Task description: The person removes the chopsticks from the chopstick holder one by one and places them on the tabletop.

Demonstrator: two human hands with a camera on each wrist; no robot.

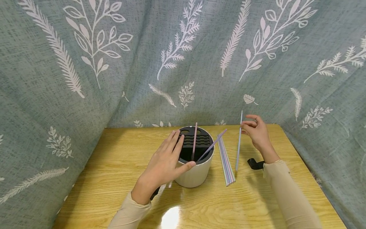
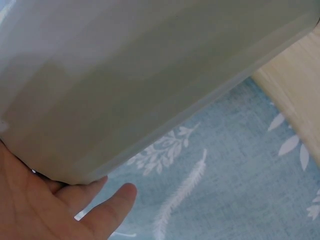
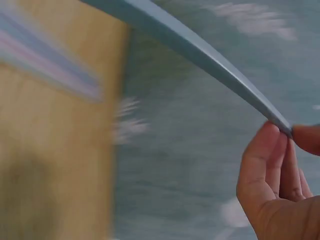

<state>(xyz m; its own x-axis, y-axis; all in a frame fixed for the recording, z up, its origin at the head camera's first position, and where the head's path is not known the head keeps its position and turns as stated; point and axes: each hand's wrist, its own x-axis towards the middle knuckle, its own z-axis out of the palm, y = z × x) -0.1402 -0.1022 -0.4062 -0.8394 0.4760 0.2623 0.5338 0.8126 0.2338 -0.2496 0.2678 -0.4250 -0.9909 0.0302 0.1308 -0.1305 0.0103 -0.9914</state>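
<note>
My right hand (image 1: 256, 132) pinches a thin pale-blue stick (image 1: 239, 147) between thumb and fingertips near its upper end. The stick stands nearly upright; the right wrist view shows it long and smooth-sided. On the left, my left hand (image 1: 165, 158) rests with spread fingers at the rim of a white cylindrical holder (image 1: 192, 176) with a black slotted top. In the left wrist view, the holder's pale side (image 2: 125, 85) fills much of the picture. A pink stick (image 1: 195, 140) and a purple stick (image 1: 213, 144) lean out of the holder's front opening.
Several pastel sticks (image 1: 226, 160) lie in a loose bundle on the wooden table (image 1: 123, 178), right of the holder. A black object (image 1: 254, 164) shows by the right wrist. Patterned grey-green cloth (image 1: 177, 38) hangs behind and at both sides.
</note>
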